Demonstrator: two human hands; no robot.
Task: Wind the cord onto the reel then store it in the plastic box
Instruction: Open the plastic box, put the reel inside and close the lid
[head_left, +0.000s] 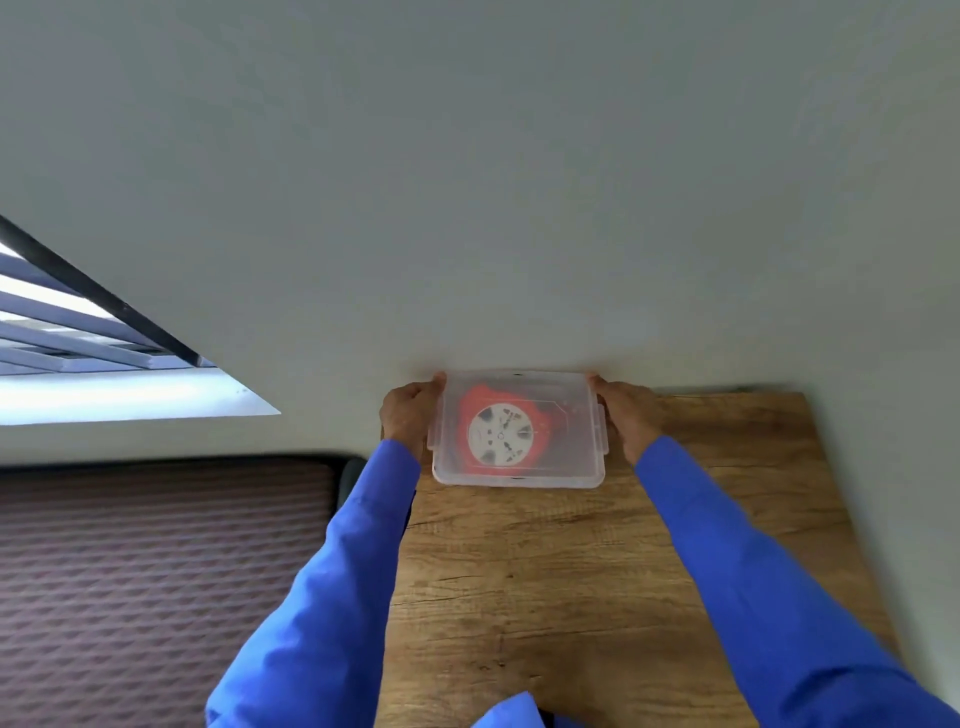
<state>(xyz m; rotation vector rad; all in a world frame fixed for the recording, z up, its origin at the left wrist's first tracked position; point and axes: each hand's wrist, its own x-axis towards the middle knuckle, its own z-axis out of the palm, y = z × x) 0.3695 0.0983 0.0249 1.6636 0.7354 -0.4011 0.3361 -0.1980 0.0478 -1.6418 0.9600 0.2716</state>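
A clear plastic box (576, 462) with its lid on rests at the far edge of the wooden table (571, 597), against the wall. Through the lid I see the red cord reel (470, 410) with a white socket face, lying flat in the box's left half. My left hand (410, 413) grips the box's left side and my right hand (631, 415) grips its right side. Both arms wear blue sleeves. No loose cord shows outside the box.
A grey wall (519, 182) rises directly behind the box. A window with slats (62, 332) is at the left. Left of the table lies a bed or couch with a dark patterned cover (156, 571).
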